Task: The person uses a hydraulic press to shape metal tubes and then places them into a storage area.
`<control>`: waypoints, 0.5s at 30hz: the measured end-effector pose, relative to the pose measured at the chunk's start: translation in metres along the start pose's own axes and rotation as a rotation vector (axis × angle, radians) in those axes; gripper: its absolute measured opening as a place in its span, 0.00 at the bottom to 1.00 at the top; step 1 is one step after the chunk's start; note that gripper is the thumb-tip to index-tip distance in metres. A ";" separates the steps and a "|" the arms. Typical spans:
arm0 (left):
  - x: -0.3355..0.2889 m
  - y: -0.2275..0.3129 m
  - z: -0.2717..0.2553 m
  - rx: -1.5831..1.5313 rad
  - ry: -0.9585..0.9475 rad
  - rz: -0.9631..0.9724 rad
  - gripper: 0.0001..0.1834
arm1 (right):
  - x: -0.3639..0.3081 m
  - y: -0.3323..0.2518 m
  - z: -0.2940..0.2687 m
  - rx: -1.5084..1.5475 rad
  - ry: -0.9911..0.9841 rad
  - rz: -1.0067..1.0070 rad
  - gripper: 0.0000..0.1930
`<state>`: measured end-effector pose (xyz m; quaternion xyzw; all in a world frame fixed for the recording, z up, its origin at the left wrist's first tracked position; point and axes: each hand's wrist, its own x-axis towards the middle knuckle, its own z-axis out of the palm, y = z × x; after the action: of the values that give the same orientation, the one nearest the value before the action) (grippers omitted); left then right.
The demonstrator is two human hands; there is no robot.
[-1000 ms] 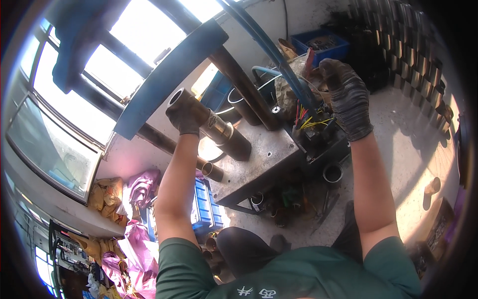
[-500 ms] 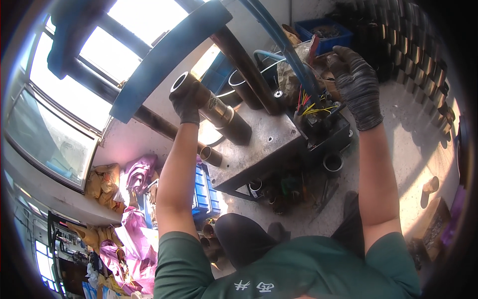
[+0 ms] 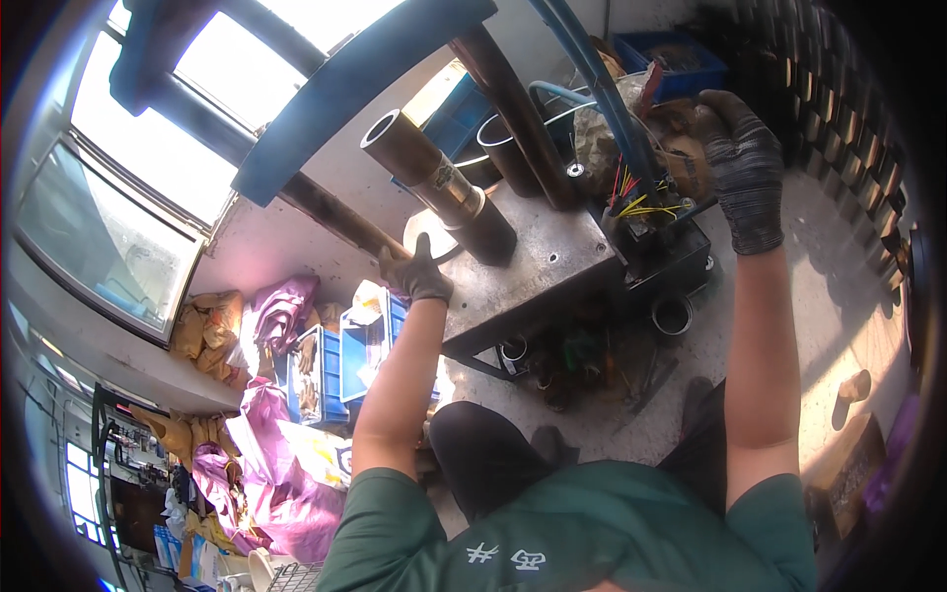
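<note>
My left hand (image 3: 419,274), in a dark glove, is over the left edge of the steel press table (image 3: 533,288). Its thumb stands apart from the fingers. The short tube seen there earlier is out of sight, perhaps behind this hand. Beside it, a dark thick-walled pipe (image 3: 402,153) leans in a bright metal collar (image 3: 459,200), with a dark cylinder (image 3: 488,235) below. My right hand (image 3: 742,173), in a grey striped glove, is raised at the right, fingers loosely bent and apart. Near its heel shows a dark rod (image 3: 703,205) by the valve block; contact is unclear.
A blue curved beam (image 3: 345,94) and round steel columns (image 3: 503,109) frame the table. Yellow and red wires (image 3: 641,207) and blue hoses (image 3: 602,89) lie right. Blue crates (image 3: 318,370) and pink sacks (image 3: 271,459) stand left. Metal pieces are stacked at far right (image 3: 838,118).
My left hand has come off the upper pipe and moved down to the table's left edge. The view has shifted slightly. My right hand stays raised beside the valve block.
</note>
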<state>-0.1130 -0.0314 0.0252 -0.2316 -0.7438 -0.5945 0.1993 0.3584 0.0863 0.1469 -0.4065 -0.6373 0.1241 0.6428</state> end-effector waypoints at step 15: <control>0.003 -0.037 -0.021 -0.421 -0.277 -0.190 0.17 | 0.021 0.002 0.033 0.083 0.265 -0.190 0.20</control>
<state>-0.1370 -0.0586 0.0021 -0.2761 -0.6425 -0.7147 -0.0137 0.3320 0.1137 0.1562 -0.3302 -0.5767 0.0344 0.7465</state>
